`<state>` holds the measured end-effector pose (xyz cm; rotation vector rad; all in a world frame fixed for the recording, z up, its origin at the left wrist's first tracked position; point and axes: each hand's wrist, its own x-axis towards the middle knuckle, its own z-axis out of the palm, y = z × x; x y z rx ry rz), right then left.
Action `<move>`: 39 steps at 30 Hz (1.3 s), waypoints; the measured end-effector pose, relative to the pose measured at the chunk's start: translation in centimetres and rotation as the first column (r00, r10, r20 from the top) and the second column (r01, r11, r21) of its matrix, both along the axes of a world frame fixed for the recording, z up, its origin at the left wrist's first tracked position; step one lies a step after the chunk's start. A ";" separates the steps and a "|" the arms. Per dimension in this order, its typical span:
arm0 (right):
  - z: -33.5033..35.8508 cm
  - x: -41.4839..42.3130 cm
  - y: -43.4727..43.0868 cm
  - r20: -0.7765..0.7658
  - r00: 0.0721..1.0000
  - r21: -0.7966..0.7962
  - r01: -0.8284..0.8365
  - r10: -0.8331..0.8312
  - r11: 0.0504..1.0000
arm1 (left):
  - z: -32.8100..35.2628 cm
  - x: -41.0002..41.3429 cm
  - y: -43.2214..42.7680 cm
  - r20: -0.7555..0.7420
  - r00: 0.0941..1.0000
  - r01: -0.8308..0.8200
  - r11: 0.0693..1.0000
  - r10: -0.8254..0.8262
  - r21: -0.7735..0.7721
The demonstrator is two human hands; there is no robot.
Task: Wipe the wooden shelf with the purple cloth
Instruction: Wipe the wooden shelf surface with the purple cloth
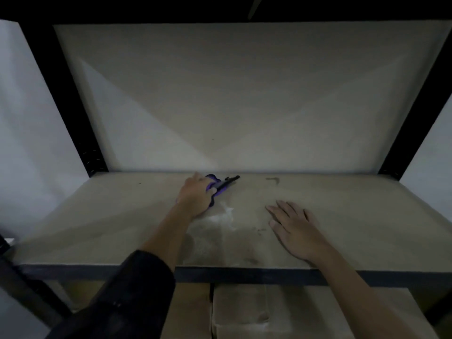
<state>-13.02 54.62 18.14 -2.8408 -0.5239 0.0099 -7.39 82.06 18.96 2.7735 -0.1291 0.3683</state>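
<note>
The wooden shelf [354,223] is a pale, dusty board in a black metal rack. My left hand [195,196] reaches to the back middle of the board and holds the purple cloth [219,188] against the surface, most of the cloth hidden under the palm. A thin dark object [231,180] sticks out to the right of the cloth near the back edge; what it is cannot be made out. My right hand [294,227] lies flat on the board, fingers spread, to the right of the cloth and apart from it.
Black uprights [73,106] frame the rack on both sides, and the underside of the shelf above [244,81] closes the top. White smears [220,218] and dark specks mark the board between my hands. Cardboard boxes [244,311] sit on the level below.
</note>
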 end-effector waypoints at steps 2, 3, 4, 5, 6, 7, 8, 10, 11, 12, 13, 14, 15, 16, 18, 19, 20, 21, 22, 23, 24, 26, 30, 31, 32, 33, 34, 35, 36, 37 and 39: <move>0.0 0.0 0.0 -0.006 1.000 0.002 -0.003 0.003 1.000 | 0.3 -1.4 -1.4 -0.035 0.984 0.173 0.984 -0.174 -0.031; 0.0 -0.1 0.0 -0.008 1.000 0.001 -0.003 0.003 1.000 | 0.5 -2.2 -1.9 -0.062 0.960 0.267 0.961 -0.272 -0.076; 0.0 -0.2 0.0 -0.007 1.000 -0.003 -0.003 0.003 1.000 | 0.9 -3.1 -2.4 -0.111 0.929 0.338 0.933 -0.352 -0.126; 0.1 -0.2 0.1 -0.005 1.000 -0.007 -0.004 0.004 1.000 | 1.3 -3.7 -2.6 -0.179 0.899 0.369 0.911 -0.400 -0.183; 0.1 -0.3 0.1 -0.005 1.000 -0.008 -0.005 0.005 1.000 | 1.8 -3.9 -2.5 -0.217 0.885 0.364 0.903 -0.411 -0.228; 0.1 -0.3 0.2 -0.006 1.000 -0.006 -0.004 0.004 1.000 | 2.2 -3.7 -2.2 -0.200 0.902 0.328 0.907 -0.384 -0.265; 0.2 -0.3 0.2 -0.008 1.000 -0.005 -0.004 0.004 1.000 | 2.6 -3.3 -1.9 -0.130 0.940 0.270 0.922 -0.315 -0.278; 0.2 -0.2 0.3 -0.017 1.000 -0.010 -0.005 0.005 1.000 | 2.9 -2.0 -1.1 0.050 0.987 0.160 0.958 -0.153 -0.239; 0.2 -0.2 0.2 -0.020 1.000 -0.014 -0.006 0.005 1.000 | 2.9 -1.5 -0.9 0.066 0.993 0.113 0.971 -0.102 -0.210; 0.2 -0.2 0.2 -0.021 1.000 -0.017 -0.006 0.006 1.000 | 2.6 -1.1 -1.0 0.037 0.997 0.068 0.982 -0.063 -0.178; 0.2 -0.1 0.1 -0.019 1.000 -0.017 -0.006 0.005 1.000 | 2.1 -0.8 -1.3 0.001 0.999 0.035 0.991 -0.035 -0.129; 0.2 -0.1 0.1 -0.019 1.000 -0.014 -0.004 0.004 1.000 | 1.4 -0.8 -1.7 -0.020 1.000 0.018 0.997 -0.020 -0.074; 0.2 0.0 0.1 -0.019 1.000 -0.009 -0.003 0.003 1.000 | 0.9 -0.9 -2.3 -0.030 0.999 0.026 0.999 -0.027 -0.033; 0.2 -0.1 0.1 -0.019 1.000 -0.005 -0.001 0.001 1.000 | 0.7 -1.3 -2.8 -0.032 0.997 0.073 0.997 -0.073 -0.007; 0.2 -0.1 0.2 -0.004 1.000 -0.004 -0.005 0.005 1.000 | 1.1 -2.7 -3.5 -0.076 0.973 0.215 0.976 -0.217 -0.038; 0.2 -0.2 0.2 0.000 1.000 0.003 -0.008 0.008 1.000 | 1.5 -3.5 -3.6 -0.115 0.951 0.280 0.957 -0.287 -0.074; 0.4 -0.4 0.1 -0.005 1.000 0.034 -0.008 0.008 0.999 | 1.9 -4.0 -3.5 -0.170 0.924 0.327 0.938 -0.342 -0.112; 0.7 -0.6 -0.1 -0.015 1.000 0.082 -0.004 0.006 0.997 | 2.3 -4.4 -3.3 -0.221 0.904 0.339 0.929 -0.365 -0.146; 1.0 -0.9 -0.4 -0.027 1.000 0.129 0.002 0.001 0.992 | 2.6 -4.6 -3.1 -0.227 0.905 0.328 0.930 -0.359 -0.164; 1.1 -1.2 -0.8 -0.032 0.999 0.144 0.004 0.001 0.990 | 2.9 -4.7 -2.8 -0.185 0.926 0.301 0.939 -0.330 -0.169; 1.3 -1.7 -1.2 -0.036 0.999 0.114 -0.002 0.006 0.993 | 3.0 -4.4 -2.4 -0.104 0.954 0.264 0.952 -0.282 -0.154; 1.1 -2.9 -1.9 -0.050 0.999 0.002 -0.019 0.019 1.000 | 2.9 -3.8 -2.1 0.015 0.983 0.184 0.979 -0.183 -0.089; 0.3 -4.1 -2.1 0.028 1.000 -0.048 0.009 -0.008 0.999 | 1.4 -4.0 -3.6 -0.023 0.991 0.130 0.991 -0.129 0.023; 0.2 -4.2 -2.0 0.039 0.999 -0.035 0.018 -0.016 0.999 | 1.3 -4.5 -4.2 -0.038 0.990 0.137 0.990 -0.136 0.022; 0.2 -4.2 -1.9 0.045 0.999 -0.022 0.025 -0.024 0.999 | 1.4 -5.2 -4.7 -0.061 0.985 0.164 0.986 -0.163 0.008; 0.1 -4.2 -1.9 0.053 0.998 -0.015 0.030 -0.029 0.999 | 1.6 -6.0 -5.2 -0.096 0.973 0.208 0.978 -0.209 -0.016; 0.1 -4.2 -1.9 0.063 0.997 -0.014 0.033 -0.032 0.999 | 1.8 -6.8 -5.5 -0.140 0.953 0.265 0.963 -0.269 -0.046; 0.1 -4.1 -1.9 0.066 0.997 -0.013 0.036 -0.035 0.999 | 2.2 -7.5 -5.7 -0.182 0.924 0.325 0.942 -0.335 -0.083; 0.1 -4.1 -2.0 0.062 0.997 -0.010 0.038 -0.037 0.999 | 2.6 -8.0 -5.6 -0.230 0.893 0.371 0.922 -0.387 -0.112; 0.1 -4.0 -2.0 0.054 0.998 -0.006 0.038 -0.038 0.999 | 3.2 -8.3 -5.4 -0.259 0.871 0.397 0.908 -0.418 -0.131; 0.1 -4.0 -2.0 0.036 0.999 0.001 0.035 -0.035 0.999 | 4.4 -8.0 -4.6 -0.195 0.902 0.364 0.921 -0.386 -0.139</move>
